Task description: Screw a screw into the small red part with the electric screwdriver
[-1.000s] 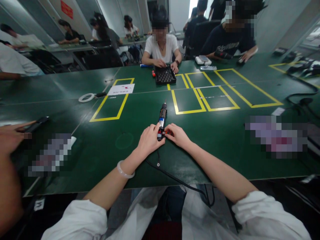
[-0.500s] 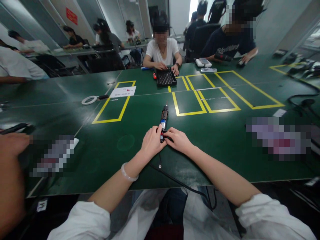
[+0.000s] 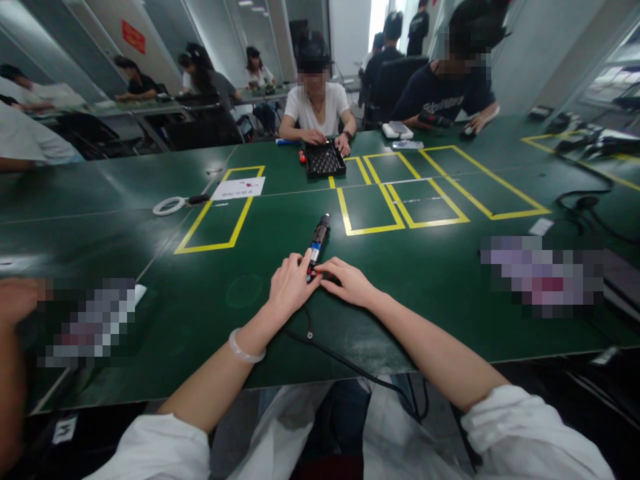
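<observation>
An electric screwdriver [image 3: 319,238] with a black body and a blue and silver band lies in front of me, its thin tip pointing away and slightly right. My left hand [image 3: 291,288] is closed around its rear part, thumb and fingers on either side. From the right, my right hand [image 3: 349,283] has its fingertips pinched at the same rear end, by a small red part. The fingers partly hide that end. A black cable [image 3: 345,361] runs from under my hands over the table's front edge, and a small metal ring [image 3: 310,335] shows on a cord below them.
The green table [image 3: 280,353] carries yellow tape outlines [image 3: 375,231]. A white sheet [image 3: 239,189] and a coiled white cable [image 3: 169,206] lie to the left. Across from me, a person handles a black tray [image 3: 326,172] of small parts. Blurred items [image 3: 543,277] lie at right.
The view has shifted slightly, so the scene sits further left. The screwdriver's tip leans a little more to the right. Both hands keep about the same hold.
</observation>
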Tool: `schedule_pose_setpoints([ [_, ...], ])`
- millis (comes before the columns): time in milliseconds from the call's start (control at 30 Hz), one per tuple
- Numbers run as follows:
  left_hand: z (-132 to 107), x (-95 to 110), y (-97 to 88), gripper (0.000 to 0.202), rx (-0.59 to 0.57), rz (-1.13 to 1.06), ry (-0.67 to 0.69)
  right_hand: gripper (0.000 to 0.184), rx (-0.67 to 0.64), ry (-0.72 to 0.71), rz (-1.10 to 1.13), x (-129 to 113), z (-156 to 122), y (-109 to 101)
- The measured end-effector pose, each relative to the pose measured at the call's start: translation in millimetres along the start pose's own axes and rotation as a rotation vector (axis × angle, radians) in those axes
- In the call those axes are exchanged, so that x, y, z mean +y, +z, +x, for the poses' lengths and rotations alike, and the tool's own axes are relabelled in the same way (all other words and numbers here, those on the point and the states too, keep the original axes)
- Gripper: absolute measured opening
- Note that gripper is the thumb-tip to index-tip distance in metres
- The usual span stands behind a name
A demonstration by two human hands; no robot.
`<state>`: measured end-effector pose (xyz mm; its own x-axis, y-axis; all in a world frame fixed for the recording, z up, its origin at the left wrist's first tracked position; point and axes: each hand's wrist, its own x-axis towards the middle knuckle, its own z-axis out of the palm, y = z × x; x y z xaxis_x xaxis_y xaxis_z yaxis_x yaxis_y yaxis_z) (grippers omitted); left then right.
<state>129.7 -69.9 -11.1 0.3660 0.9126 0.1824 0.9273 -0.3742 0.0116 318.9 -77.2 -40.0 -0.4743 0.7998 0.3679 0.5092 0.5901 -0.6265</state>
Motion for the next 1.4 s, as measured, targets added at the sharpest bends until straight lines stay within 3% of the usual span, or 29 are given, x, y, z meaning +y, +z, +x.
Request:
schedule_pose_setpoints([
  [133,-4,-21,0.9,0.064,-0.005,0.038,0.017,0.032,0.018,0.067,0.033,7,1,-1],
  [267,-7,-55,-1.1,0.068,-0.051,0.123,-0.052,0.028,0.025,0.104,0.044,11,1,-1],
  [367,-8,-93,-3.1,0.071,-0.085,0.159,-0.133,0.027,0.01,0.098,0.038,11,1,0],
  [667,-4,-233,-12.5,0.075,-0.201,0.244,-0.398,0.02,-0.007,0.09,-0.01,11,1,0],
  [900,0,-303,-20.2,0.079,-0.296,0.269,-0.557,0.017,-0.017,0.087,-0.027,13,1,1],
  [1033,4,-319,-28.4,0.074,-0.324,0.301,-0.613,0.016,-0.02,0.08,-0.035,14,1,1],
  [1100,5,-315,-30.5,0.068,-0.295,0.352,-0.589,0.016,-0.02,0.08,-0.032,15,1,1],
  [1267,2,-295,-24.0,0.051,-0.094,0.394,-0.583,0.015,-0.025,0.08,-0.024,15,1,1],
  [1400,6,-293,-27.4,0.044,-0.12,0.301,-0.704,0.015,-0.025,0.082,-0.027,16,1,2],
])
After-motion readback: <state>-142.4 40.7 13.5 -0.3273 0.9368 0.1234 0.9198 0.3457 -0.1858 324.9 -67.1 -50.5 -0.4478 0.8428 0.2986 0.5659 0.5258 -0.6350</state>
